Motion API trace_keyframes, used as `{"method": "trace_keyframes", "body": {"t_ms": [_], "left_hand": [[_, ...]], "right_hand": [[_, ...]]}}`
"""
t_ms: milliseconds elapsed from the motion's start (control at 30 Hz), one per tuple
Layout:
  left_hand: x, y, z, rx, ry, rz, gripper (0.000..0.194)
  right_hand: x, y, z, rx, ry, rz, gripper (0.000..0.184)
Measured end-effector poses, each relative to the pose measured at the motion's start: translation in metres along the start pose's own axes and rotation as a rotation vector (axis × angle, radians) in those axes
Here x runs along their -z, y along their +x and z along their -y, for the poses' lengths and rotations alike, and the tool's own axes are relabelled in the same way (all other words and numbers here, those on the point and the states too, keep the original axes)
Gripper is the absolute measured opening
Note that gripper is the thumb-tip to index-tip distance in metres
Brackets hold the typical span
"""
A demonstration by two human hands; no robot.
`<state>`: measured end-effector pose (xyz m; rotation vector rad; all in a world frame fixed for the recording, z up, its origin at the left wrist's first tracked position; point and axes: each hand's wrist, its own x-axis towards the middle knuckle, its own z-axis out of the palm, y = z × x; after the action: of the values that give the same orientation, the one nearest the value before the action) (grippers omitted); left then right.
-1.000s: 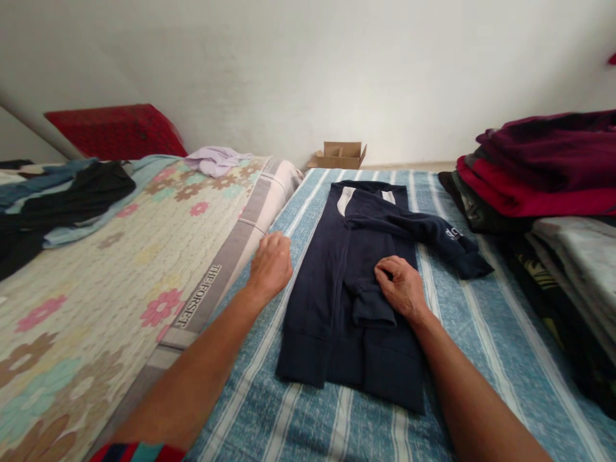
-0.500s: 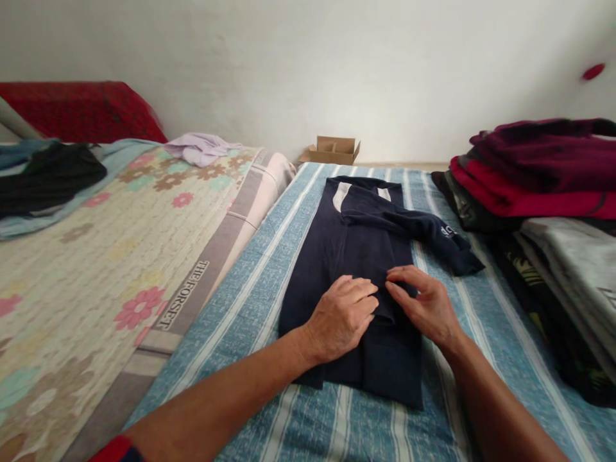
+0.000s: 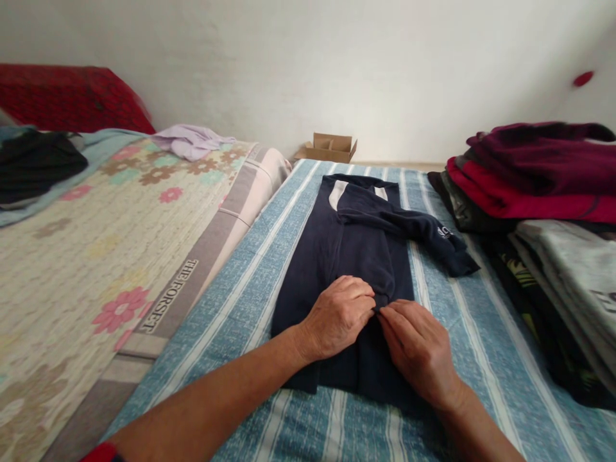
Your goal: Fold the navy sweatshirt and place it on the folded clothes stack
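navy top (image 3: 356, 256) lies flat in the middle of the striped cloth (image 3: 231, 314), its collar towards the cloth's far edge and its hem towards the near one. as far as i can judge, it is partly folded: the body is down to a long narrow panel, and one sleeve (image 3: 368, 247) is laid down along the panel towards the hem, ending somewhere about my hands. what looks left undone is the lettered sleeve (image 3: 426, 231), which crosses the panel and pokes out over the right side of the striped cloth, and the panel itself lies at full length, not doubled over. a dark pile of clothes topped with maroon (image 3: 539, 170) and a grey stack (image 3: 563, 256) sit on the right side of the striped cloth. my left hand (image 3: 332, 321) rests palm down on the top, back of the hand up, its forearm slanting in low over the near left part of the striped cloth; the fingers (image 3: 357, 289) curl close together on the fabric, but the thumb is hidden, so i cannot tell whether they grip. my right hand (image 3: 421, 350) comes in over the near right part, wrist bent inward, fingers narrowed to a pinch on a bit of the navy fabric. the two sets of fingertips nearly meet above the centre of the striped cloth, and my right hand hides part of the panel's edge near the hem.
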<state>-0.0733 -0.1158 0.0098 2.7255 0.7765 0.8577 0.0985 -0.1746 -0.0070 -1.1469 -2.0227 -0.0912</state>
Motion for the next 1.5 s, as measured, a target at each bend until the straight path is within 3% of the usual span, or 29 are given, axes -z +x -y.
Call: {"method": "trace_keyframes", "body": {"t_ms": [167,400,567,667,867,967,1200,1400,1500], "left_hand": [[-0.001,0.0,0.0,0.006,0.002,0.018,0.014],[-0.003,0.002,0.0,0.006,-0.011,0.019,0.015],[-0.004,0.002,0.001,0.014,-0.012,0.015,0.015],[-0.004,0.002,0.0,0.023,-0.014,0.02,0.015],[-0.005,0.001,0.0,0.029,-0.021,0.013,0.016],[-0.006,0.0,0.001,0.027,-0.019,0.012,0.015],[-0.006,-0.002,0.0,0.032,0.006,0.036,0.014],[-0.01,-0.005,-0.003,0.022,0.043,0.059,0.012],[-0.001,-0.005,-0.006,0.023,0.039,0.073,0.011]], "right_hand": [[0.003,0.001,0.004,-0.086,0.086,0.028,0.018],[0.005,0.0,-0.003,-0.505,0.43,0.067,0.02],[0.01,0.0,-0.008,-0.643,0.483,0.062,0.018],[0.011,0.0,-0.006,-0.616,0.461,0.046,0.017],[0.004,0.0,0.0,-0.227,0.161,0.056,0.01],[0.001,-0.001,0.002,-0.145,0.053,0.07,0.016],[0.004,-0.003,-0.002,-0.248,0.207,0.125,0.024],[0.003,-0.004,-0.002,-0.279,0.234,0.085,0.017],[0.005,-0.005,-0.002,-0.252,0.209,0.045,0.012]]}}
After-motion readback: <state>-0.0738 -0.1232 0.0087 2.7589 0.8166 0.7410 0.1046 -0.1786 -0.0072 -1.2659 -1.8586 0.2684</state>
